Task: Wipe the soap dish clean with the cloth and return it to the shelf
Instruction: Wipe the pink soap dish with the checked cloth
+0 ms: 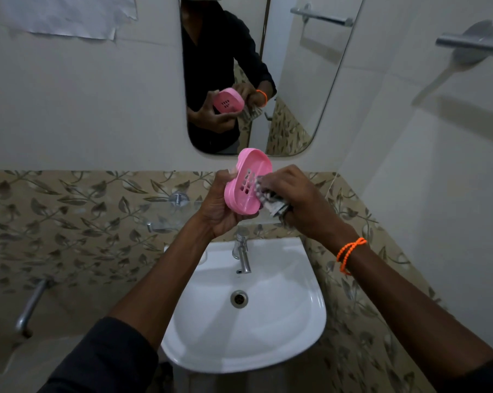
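Soap dish [246, 181]: pink plastic, oval, with a slotted bottom, held tilted on edge above the sink [282, 330], in front of the lower edge of the mirror [296, 80]. The left hand [218, 207] is closed around its left rim and underside. The right hand [299, 198] is closed on a bunched grey patterned cloth [271, 201], which is pressed against the dish's right inner side.

Judged handling: the dish looks light and rigid, thin-walled, and likely slick if wet. Its raised rim offers the surest hold, with the thumb on one long edge and the fingers behind. The slots could snag the cloth. The cloth is soft and conforms to the hollow.

The shelf is not visible. A tap [242, 252] stands below the hands.
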